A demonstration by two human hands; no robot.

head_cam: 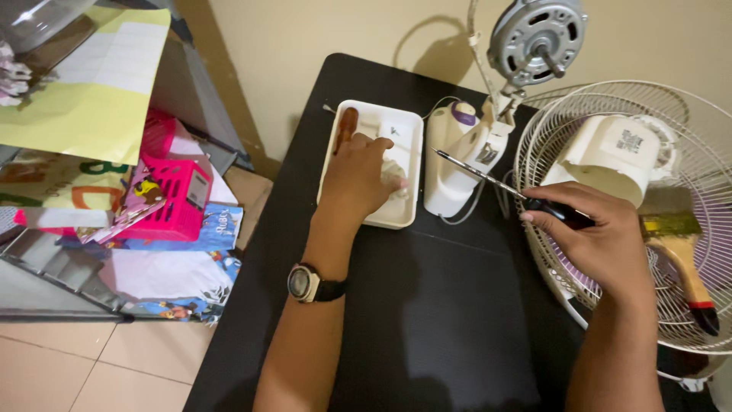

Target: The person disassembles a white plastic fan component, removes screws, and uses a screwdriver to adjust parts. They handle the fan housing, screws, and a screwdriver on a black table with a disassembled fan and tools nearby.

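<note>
Left hand (358, 174) is reaching into the white tray (333, 152), fingers curled down over something pale; the hand is covering it, so I cannot tell what it is or whether the fingers are pinching it. A brown object (347, 127) is lying in the tray's far left corner, kind unclear. A wristwatch (303, 283) is sitting on the left wrist.

Right hand (595, 236) is closing around the dark handle of a screwdriver (488, 177); most of the handle is hiding under the fingers, and the metal shaft is pointing up-left toward the white fan base (457, 156). The bare fan motor (536, 34) is standing on that base, its top cut off by the frame edge.

A wire fan guard (686, 152) is lying at the right, partly out of frame, bearing a cream motor cover (610, 156) and a paintbrush (682, 252).

Everything is resting on a black table (427, 305) against a beige wall (305, 46). Left of it, a pink basket (179, 198) and loose papers are cluttering a shelf above the tiled floor (76, 366)
</note>
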